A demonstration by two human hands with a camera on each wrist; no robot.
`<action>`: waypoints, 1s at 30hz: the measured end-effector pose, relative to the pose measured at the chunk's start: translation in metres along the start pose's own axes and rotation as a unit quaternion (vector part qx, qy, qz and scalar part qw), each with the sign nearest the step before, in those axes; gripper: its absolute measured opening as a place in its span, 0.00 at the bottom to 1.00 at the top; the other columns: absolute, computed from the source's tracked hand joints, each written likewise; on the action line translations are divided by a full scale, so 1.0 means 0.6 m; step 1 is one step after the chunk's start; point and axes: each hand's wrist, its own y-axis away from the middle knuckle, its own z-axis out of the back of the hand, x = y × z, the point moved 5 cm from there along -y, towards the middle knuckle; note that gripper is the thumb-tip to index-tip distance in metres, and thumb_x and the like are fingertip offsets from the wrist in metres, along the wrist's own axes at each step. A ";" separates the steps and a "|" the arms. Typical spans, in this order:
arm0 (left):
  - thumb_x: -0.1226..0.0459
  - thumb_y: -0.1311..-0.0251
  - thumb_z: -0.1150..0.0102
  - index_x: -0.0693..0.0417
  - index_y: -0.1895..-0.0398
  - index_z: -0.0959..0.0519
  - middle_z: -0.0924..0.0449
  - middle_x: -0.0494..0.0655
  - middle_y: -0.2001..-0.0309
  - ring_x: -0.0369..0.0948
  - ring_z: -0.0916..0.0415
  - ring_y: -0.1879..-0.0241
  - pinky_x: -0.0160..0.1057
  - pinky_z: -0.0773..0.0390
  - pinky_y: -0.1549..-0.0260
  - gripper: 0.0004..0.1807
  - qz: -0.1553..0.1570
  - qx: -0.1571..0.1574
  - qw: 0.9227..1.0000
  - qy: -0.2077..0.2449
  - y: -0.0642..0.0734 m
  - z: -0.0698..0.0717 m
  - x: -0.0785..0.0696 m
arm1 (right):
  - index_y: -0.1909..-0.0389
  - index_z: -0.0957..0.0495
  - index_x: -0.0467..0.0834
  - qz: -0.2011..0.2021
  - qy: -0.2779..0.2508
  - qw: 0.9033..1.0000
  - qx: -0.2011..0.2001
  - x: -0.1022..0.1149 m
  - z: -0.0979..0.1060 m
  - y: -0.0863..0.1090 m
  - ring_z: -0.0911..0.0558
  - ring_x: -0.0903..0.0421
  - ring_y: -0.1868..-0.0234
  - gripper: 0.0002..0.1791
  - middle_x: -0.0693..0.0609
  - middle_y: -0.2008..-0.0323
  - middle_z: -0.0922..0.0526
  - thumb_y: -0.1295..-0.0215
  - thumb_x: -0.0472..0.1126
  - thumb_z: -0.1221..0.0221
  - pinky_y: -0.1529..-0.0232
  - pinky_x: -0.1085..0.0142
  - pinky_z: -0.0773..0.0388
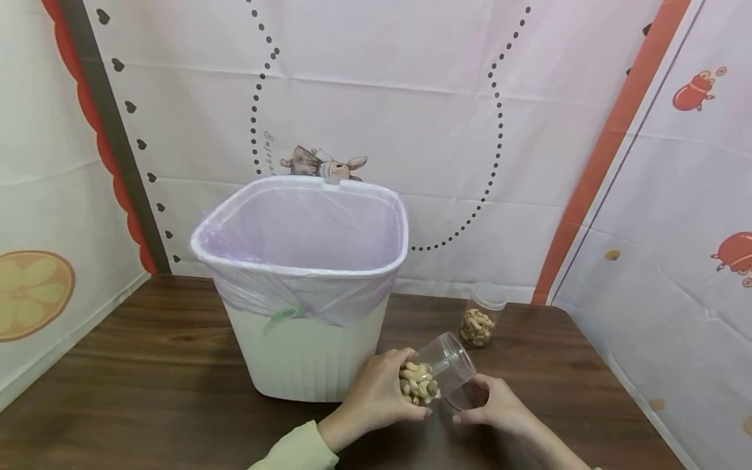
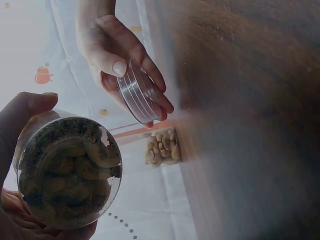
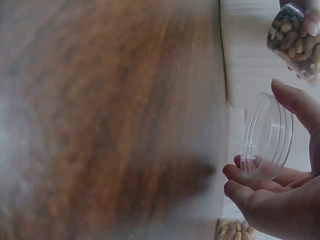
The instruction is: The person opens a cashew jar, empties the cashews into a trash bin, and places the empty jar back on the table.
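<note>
In the head view my left hand (image 1: 378, 395) grips a clear plastic jar (image 1: 443, 359) with cashews (image 1: 418, 384) in its lower part. The jar tilts, its mouth toward the upper right. Just right of it, my right hand (image 1: 502, 406) holds a clear round lid (image 3: 267, 137) between thumb and fingers, apart from the jar. The left wrist view looks at the jar's base (image 2: 70, 175), with the lid and right hand beyond. A second clear jar (image 1: 483, 316) of cashews stands upright behind my hands.
A white bin (image 1: 305, 359) with a thin purplish liner (image 1: 311, 297) stands on the wooden table (image 1: 147, 385), close to my left hand. Printed cloth (image 1: 376, 98) hangs behind the table and at both sides.
</note>
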 end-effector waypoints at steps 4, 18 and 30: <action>0.52 0.77 0.25 0.52 0.60 0.24 0.23 0.38 0.69 0.31 0.29 0.72 0.28 0.29 0.73 0.33 0.003 0.001 1.000 0.004 -0.007 -0.003 -0.001 | 0.46 0.34 0.24 -0.009 0.007 1.000 0.007 -0.001 0.005 -0.005 0.25 0.43 0.49 0.39 0.35 0.51 0.24 0.60 0.37 0.30 0.56 0.71 0.28; 0.53 0.77 0.24 0.53 0.58 0.24 0.22 0.41 0.67 0.32 0.28 0.70 0.28 0.28 0.71 0.34 -0.019 -0.018 0.999 0.018 -0.045 -0.005 -0.004 | 0.50 0.27 0.32 0.052 0.105 0.993 -0.007 0.018 0.036 -0.029 0.26 0.48 0.49 0.37 0.40 0.52 0.22 0.64 0.42 0.28 0.52 0.75 0.33; 0.53 0.76 0.24 0.53 0.60 0.24 0.23 0.38 0.68 0.31 0.29 0.70 0.29 0.28 0.71 0.33 -0.001 0.007 0.999 0.033 -0.013 -0.013 0.003 | 0.47 0.28 0.34 0.060 0.109 0.992 0.015 -0.002 -0.004 -0.011 0.27 0.51 0.48 0.39 0.42 0.50 0.23 0.64 0.43 0.27 0.52 0.73 0.32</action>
